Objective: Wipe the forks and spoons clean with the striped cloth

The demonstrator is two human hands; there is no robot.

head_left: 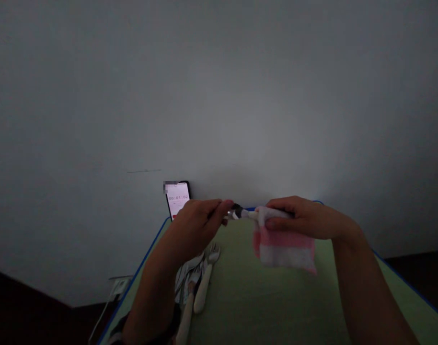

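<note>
Above the green table, my left hand (pixel 201 220) pinches the shiny metal end of a piece of cutlery (pixel 240 213) with a pale handle. Its tip is hidden by my fingers, so I cannot tell whether it is a spoon or a fork. My right hand (pixel 298 218) is closed on a pink and white cloth (pixel 285 249), which wraps the handle end and hangs down below. Beneath my left forearm lies a white-handled fork (pixel 205 282), beside more cutlery (pixel 186 306) partly hidden by the arm.
A phone (pixel 178 197) showing a timer leans against the grey wall (pixel 240 96) at the table's back left. The table (pixel 258 306) has a blue edge. A socket with a white cable (pixel 103 316) is at lower left.
</note>
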